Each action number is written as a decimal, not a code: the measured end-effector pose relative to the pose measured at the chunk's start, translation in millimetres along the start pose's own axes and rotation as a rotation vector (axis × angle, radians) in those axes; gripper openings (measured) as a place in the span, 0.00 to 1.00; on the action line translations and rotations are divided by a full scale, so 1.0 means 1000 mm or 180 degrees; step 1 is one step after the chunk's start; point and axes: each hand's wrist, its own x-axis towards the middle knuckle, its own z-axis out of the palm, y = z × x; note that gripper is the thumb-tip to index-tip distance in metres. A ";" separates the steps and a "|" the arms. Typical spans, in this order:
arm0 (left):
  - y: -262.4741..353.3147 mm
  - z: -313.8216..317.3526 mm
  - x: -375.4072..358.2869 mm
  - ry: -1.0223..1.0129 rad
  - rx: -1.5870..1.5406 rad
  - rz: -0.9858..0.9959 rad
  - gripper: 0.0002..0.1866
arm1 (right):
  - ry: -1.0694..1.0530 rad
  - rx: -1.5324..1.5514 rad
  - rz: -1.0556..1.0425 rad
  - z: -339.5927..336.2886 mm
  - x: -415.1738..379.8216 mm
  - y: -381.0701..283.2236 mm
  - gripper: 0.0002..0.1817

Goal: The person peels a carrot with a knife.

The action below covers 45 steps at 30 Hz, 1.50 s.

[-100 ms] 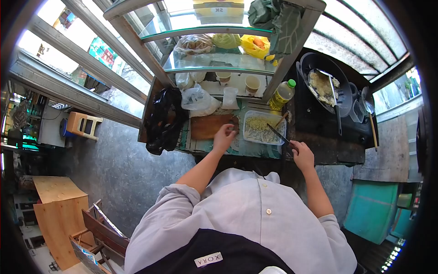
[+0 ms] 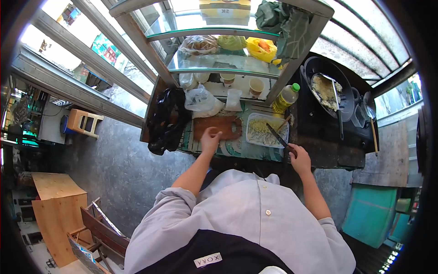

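A wooden cutting board (image 2: 205, 123) with a handle hole at its right end lies on the worktop. My left hand (image 2: 211, 140) is over its front edge, fingers loosely bent and slightly apart, with nothing visible in them. In my right hand (image 2: 299, 158) is a dark knife (image 2: 277, 136), gripped by its handle. Its blade points up and left over a clear plastic tub (image 2: 248, 138). Inside the tub are pale yellow-green shredded pieces (image 2: 259, 130), and a wooden stick-like handle (image 2: 284, 121) leans at its right side.
A wok (image 2: 310, 73) with fried food and a spatula (image 2: 338, 102) sits on the stove at right. An oil bottle (image 2: 285, 98) stands behind the tub. Left of the board are a black plastic bag (image 2: 166, 121) and a clear bag (image 2: 199, 100). Glass shelves (image 2: 223, 71) rise behind.
My left hand has moved left, from the board's handle end to nearer its middle. My right hand still holds the knife over the tub, and the view has shifted slightly.
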 end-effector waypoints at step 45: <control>0.008 -0.231 0.113 0.0389 0.1538 0.3446 0.27 | 0.1731 0.2549 0.0465 0.165 0.200 -0.256 0.10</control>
